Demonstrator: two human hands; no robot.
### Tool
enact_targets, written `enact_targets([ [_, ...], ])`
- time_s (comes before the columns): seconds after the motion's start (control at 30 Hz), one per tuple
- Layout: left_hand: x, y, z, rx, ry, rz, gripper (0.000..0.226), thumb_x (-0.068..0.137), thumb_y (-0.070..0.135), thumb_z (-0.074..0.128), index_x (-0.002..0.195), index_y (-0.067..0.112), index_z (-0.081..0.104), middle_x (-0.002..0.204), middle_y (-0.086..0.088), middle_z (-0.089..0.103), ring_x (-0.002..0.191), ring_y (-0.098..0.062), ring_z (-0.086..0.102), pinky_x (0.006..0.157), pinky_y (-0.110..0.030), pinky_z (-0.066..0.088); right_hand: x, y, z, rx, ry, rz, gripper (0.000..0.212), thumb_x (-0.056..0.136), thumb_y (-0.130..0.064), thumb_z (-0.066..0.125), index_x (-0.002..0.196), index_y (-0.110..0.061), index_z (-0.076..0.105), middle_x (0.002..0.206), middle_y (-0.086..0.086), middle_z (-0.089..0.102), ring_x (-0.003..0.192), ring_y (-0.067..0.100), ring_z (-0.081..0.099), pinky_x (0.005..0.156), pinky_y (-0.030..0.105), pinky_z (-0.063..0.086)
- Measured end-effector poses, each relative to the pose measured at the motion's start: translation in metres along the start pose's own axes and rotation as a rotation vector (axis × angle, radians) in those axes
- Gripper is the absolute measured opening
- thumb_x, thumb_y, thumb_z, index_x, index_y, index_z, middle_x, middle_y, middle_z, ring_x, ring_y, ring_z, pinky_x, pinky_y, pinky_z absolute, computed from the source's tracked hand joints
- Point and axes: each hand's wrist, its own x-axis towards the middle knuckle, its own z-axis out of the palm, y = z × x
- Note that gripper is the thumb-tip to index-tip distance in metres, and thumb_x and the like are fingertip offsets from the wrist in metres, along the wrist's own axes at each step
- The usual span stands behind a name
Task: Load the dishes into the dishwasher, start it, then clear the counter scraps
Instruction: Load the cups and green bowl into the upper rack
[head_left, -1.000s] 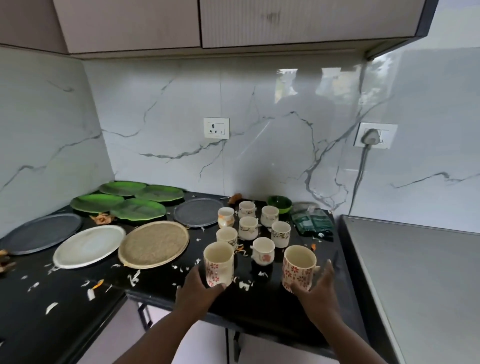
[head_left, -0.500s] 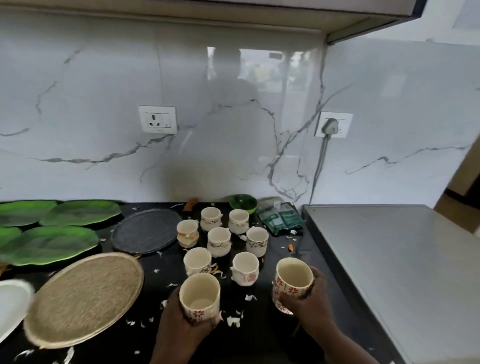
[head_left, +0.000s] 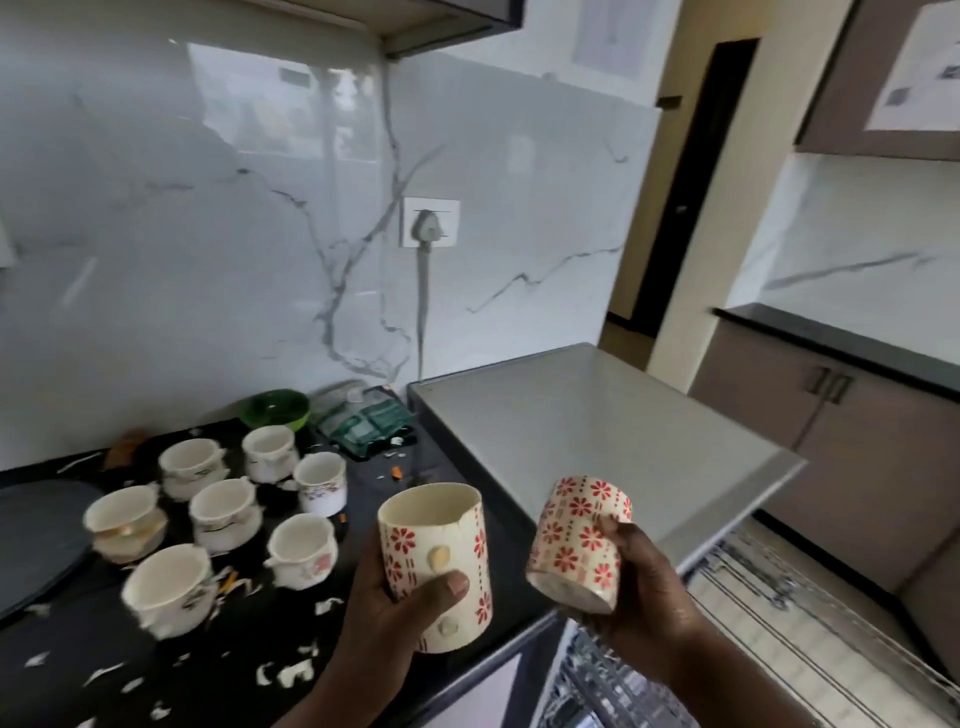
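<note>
1. Dishes waiting on the black stone counter (head_left: 62, 639) make up the left of the scene: a cluster of small cream ceramic cups (head_left: 223, 512), seven by my count, stands upright among white paper-like scraps (head_left: 283, 673), with a dark grey round plate (head_left: 31, 540) at the far left edge and a small green bowl (head_left: 275, 408) at the back against the marble wall.

2. Next along, the left hand (head_left: 395, 618) is wrapped around a tall cream mug with red flower print (head_left: 436, 561), thumb across its front and fingers behind. That mug is upright, mouth up, and is held clear of the counter, just above its front edge.

3. To its right, the right hand (head_left: 639, 608) is closed around a second red-flowered cream mug (head_left: 576, 540), which is tilted so that its base faces down and towards the viewer and its mouth points away, up and to the right. The two mugs are near each other but not touching.

4. Behind and to the right of the hands is the flat grey top of the dishwasher (head_left: 597, 426); below it, at the lower right, a pulled-out wire rack (head_left: 779, 639) shows, blurred.

5. The rack lies down and to the right of both hands, so the right hand is the nearer one, and I would judge its mug goes in first. It is already partly tipped, so it needs less turning to sit mouth-down; the upright left mug would need a full turn over and a longer reach across.
</note>
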Motion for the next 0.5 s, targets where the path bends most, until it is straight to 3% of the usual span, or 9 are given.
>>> enact_targets([
  [0.1, 0.005, -0.003, 0.041, -0.076, -0.176, -0.119, 0.082, 0.04, 0.024, 0.079, 0.117, 0.009, 0.053, 0.09, -0.013, 0.072, 0.079, -0.023, 0.071, 0.058, -0.028, 0.056, -0.027, -0.014, -0.042, 0.156, 0.081, 0.038, 0.103, 0.031, -0.036, 0.094, 0.119, 0.002, 0.057, 0.1, 0.026, 0.065, 0.086, 0.042, 0.062, 0.072, 0.052, 0.055],
  [0.23, 0.006, -0.026, 0.093, -0.034, -0.372, -0.332, 0.086, 0.042, 0.029, 0.082, 0.119, 0.013, 0.045, 0.097, -0.011, 0.071, 0.089, -0.028, 0.071, 0.067, -0.039, 0.058, -0.057, -0.019, -0.117, 0.288, 0.233, 0.066, 0.082, 0.07, -0.055, 0.067, 0.128, 0.0, 0.051, 0.1, 0.025, 0.06, 0.083, 0.04, 0.059, 0.067, 0.05, 0.055],
  [0.37, -0.001, -0.062, 0.151, 0.115, -0.5, -0.502, 0.08, 0.049, 0.026, 0.083, 0.117, 0.015, 0.044, 0.102, -0.01, 0.07, 0.084, -0.023, 0.072, 0.064, -0.031, 0.056, -0.086, -0.018, -0.185, 0.361, 0.35, 0.114, 0.09, 0.05, -0.045, 0.083, 0.123, 0.0, 0.056, 0.102, 0.025, 0.062, 0.08, 0.04, 0.061, 0.072, 0.052, 0.052],
  [0.5, -0.014, -0.115, 0.211, 0.31, -0.597, -0.684, 0.067, 0.056, 0.037, 0.082, 0.112, 0.02, 0.05, 0.089, -0.006, 0.074, 0.077, -0.025, 0.073, 0.062, -0.036, 0.058, -0.112, -0.011, -0.26, 0.401, 0.472, 0.206, 0.067, 0.078, -0.051, 0.059, 0.121, 0.001, 0.055, 0.091, 0.027, 0.065, 0.072, 0.039, 0.062, 0.065, 0.051, 0.053],
])
